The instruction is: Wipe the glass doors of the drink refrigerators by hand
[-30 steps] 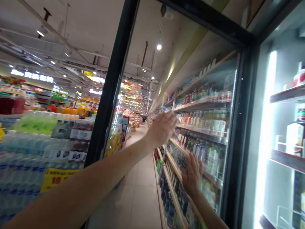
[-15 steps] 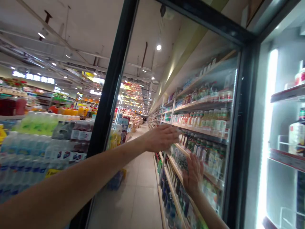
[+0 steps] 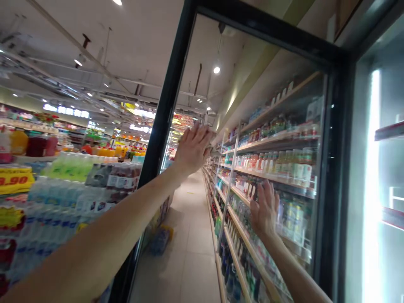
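A glass cooler door (image 3: 183, 277) in a black frame (image 3: 175, 80) stands swung out before me, and the aisle shows through it. My left hand (image 3: 194, 147) is up by the upper left part of the pane, palm towards the glass, with fingers stretched out and a little apart. A pale blur lies beside its fingertips; I cannot make it out. Lower and to the right, my right hand (image 3: 265, 208) faces the pane with its fingers up and extended, holding nothing that shows. Whether either palm touches the glass I cannot tell.
On the right is the lit cooler interior with a bright light strip (image 3: 372, 185) and a shelf (image 3: 389, 131). Shelves of bottles (image 3: 292, 168) appear in the glass. Stacked packs of bottled drinks (image 3: 66, 202) stand left, near a yellow price sign (image 3: 15, 180). A tiled floor (image 3: 197, 235) runs between.
My left hand has risen and moved left across the pane, its fingers now pointing upward. The right hand has shifted slightly up and right. My view has turned a little left.
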Action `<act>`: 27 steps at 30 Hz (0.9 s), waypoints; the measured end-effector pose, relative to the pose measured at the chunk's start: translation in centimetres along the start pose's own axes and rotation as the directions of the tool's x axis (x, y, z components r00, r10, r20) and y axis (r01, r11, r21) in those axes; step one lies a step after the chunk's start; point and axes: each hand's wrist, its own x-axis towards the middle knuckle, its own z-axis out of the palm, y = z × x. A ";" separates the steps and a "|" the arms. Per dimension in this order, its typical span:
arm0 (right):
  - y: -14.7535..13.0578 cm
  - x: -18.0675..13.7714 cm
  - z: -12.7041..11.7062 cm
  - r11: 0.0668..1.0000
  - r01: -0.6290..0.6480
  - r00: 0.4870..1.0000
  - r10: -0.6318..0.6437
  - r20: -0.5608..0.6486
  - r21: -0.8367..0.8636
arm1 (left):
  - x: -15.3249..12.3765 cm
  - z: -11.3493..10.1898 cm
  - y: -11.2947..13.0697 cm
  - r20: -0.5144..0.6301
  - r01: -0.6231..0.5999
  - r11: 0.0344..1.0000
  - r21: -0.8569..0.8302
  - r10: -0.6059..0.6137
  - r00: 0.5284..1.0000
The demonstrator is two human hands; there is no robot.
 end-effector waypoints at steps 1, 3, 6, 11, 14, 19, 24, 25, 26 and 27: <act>-0.4 1.6 0.2 0.999 -0.030 1.000 0.031 0.005 -0.016 | -0.1 0.0 0.4 -0.016 0.034 0.999 0.005 -0.034 0.999; -0.9 4.1 0.6 0.997 -0.055 0.998 0.056 0.023 -0.054 | -0.5 0.2 1.4 0.023 -0.143 0.989 -0.033 0.144 0.989; -0.8 5.1 0.9 0.996 -0.034 0.999 0.035 0.022 -0.078 | -1.3 0.2 1.8 0.084 -0.432 0.895 -0.112 0.442 0.893; -0.7 4.3 0.8 0.998 -0.036 0.999 0.036 0.005 -0.052 | -2.1 -0.1 0.5 -0.034 0.042 0.999 -0.004 -0.042 0.999; -0.9 4.3 0.8 0.999 -0.033 0.999 0.033 -0.015 -0.040 | -3.6 0.3 1.6 0.050 -0.321 0.942 -0.099 0.327 0.944; -0.8 4.4 1.0 0.999 -0.037 0.999 0.037 -0.029 -0.014 | -2.8 0.1 0.9 0.019 -0.192 0.979 -0.070 0.194 0.981; -0.4 4.1 1.0 0.994 -0.024 0.988 0.041 -0.150 0.111 | -1.3 0.6 2.7 0.007 -0.115 0.990 -0.077 0.116 0.993; -0.3 4.0 0.9 0.989 -0.022 0.981 0.049 -0.189 0.145 | -1.3 1.0 3.8 0.041 -0.302 0.946 -0.120 0.309 0.950; -0.2 3.9 0.9 0.984 -0.021 0.974 0.060 -0.220 0.174 | -1.1 1.4 4.8 0.058 -0.453 0.877 -0.159 0.467 0.883; -0.1 3.9 0.9 0.980 -0.021 0.968 0.069 -0.242 0.197 | -0.8 1.7 5.5 0.059 -0.534 0.827 -0.179 0.550 0.833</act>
